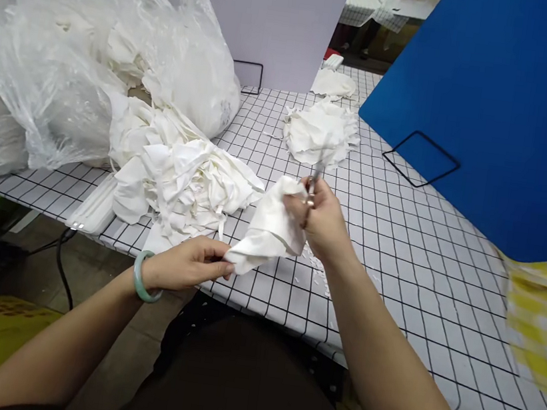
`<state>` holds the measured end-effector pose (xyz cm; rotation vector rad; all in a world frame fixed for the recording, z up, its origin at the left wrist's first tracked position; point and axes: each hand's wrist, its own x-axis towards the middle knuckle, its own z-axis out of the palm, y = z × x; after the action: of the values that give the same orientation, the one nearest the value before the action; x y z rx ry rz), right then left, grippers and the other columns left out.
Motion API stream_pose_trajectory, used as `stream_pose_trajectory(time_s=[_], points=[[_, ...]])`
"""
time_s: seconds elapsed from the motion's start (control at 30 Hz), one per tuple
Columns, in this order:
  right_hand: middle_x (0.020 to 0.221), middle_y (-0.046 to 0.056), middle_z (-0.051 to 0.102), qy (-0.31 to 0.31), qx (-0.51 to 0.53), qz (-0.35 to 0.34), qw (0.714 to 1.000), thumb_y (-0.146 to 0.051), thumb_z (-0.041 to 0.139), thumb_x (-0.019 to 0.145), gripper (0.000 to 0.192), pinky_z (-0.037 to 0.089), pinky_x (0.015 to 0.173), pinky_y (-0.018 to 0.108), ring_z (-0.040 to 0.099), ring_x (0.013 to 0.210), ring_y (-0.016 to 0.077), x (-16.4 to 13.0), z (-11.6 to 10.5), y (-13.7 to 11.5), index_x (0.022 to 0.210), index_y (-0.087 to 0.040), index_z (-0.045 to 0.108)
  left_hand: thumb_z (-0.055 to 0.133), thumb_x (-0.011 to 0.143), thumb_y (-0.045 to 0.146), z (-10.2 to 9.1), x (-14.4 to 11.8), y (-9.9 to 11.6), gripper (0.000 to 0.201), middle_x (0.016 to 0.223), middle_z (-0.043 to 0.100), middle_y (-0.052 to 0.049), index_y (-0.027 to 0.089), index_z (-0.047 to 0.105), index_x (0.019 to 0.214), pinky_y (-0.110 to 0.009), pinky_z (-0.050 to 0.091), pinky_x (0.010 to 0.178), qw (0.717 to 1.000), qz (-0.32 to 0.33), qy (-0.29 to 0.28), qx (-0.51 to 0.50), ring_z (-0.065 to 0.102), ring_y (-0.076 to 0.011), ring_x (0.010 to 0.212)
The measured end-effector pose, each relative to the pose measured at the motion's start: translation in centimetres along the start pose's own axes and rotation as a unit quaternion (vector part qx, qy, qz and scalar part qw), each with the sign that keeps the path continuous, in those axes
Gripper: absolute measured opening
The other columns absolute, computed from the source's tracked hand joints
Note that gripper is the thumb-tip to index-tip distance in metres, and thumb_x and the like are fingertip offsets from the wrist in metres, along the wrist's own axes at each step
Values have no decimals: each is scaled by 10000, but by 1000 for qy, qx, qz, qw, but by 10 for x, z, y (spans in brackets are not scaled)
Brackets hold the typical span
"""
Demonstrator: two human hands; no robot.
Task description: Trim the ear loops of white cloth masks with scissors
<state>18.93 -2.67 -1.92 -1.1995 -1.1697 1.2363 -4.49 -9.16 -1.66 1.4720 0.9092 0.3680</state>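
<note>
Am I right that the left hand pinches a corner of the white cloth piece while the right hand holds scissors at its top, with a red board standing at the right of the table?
Not quite: the board is blue, not red, as the head view shows. The rest holds: the left hand pinches the white cloth piece at its corner, and the right hand holds scissors at its top.

Two hands (185, 264) (322, 221), one scissors (310, 193), one held cloth (270, 228), three cloth piles (181, 176) (319, 134) (334, 83), one plastic bag (96, 54)
</note>
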Motion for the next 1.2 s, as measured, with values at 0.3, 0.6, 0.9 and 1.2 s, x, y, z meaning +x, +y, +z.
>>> stream_pose_trajectory(time_s=[0.3, 0.6, 0.9, 1.2], points=[[1213, 69, 661, -233, 52, 26, 971, -407, 822, 750, 364, 496, 951, 418, 636, 1113, 251, -43, 27, 42, 927, -250, 545, 680, 829, 259, 3, 2, 5, 222, 805, 682, -101, 67, 763, 904, -226, 430, 564, 933, 20, 68, -352, 558, -109, 622], [1204, 36, 686, -138, -64, -110, 982, -189, 677, 777, 239, 478, 958, 439, 609, 1080, 246, -22, 19, 12, 998, -277, 658, 558, 935, 284, 3, -6, 29, 288, 607, 509, 9, 123, 655, 717, -228, 316, 533, 991, 60, 90, 74, 394, -84, 550], [743, -36, 590, -259, 18, -15, 966, -141, 661, 629, 160, 404, 596, 268, 490, 631, 122, -1, 48, 24, 759, -222, 616, 542, 938, 429, 9, -24, 15, 341, 714, 555, -27, 137, 702, 863, -242, 336, 568, 979, -4, 192, -74, 442, -117, 622], [895, 9, 633, -103, 134, -62, 984, -383, 805, 684, 294, 511, 783, 349, 606, 822, 197, -13, 50, 12, 744, -248, 551, 637, 883, 377, 44, 11, 11, 270, 727, 506, -35, 152, 760, 968, -268, 439, 641, 873, 37, 53, -483, 479, -123, 652]])
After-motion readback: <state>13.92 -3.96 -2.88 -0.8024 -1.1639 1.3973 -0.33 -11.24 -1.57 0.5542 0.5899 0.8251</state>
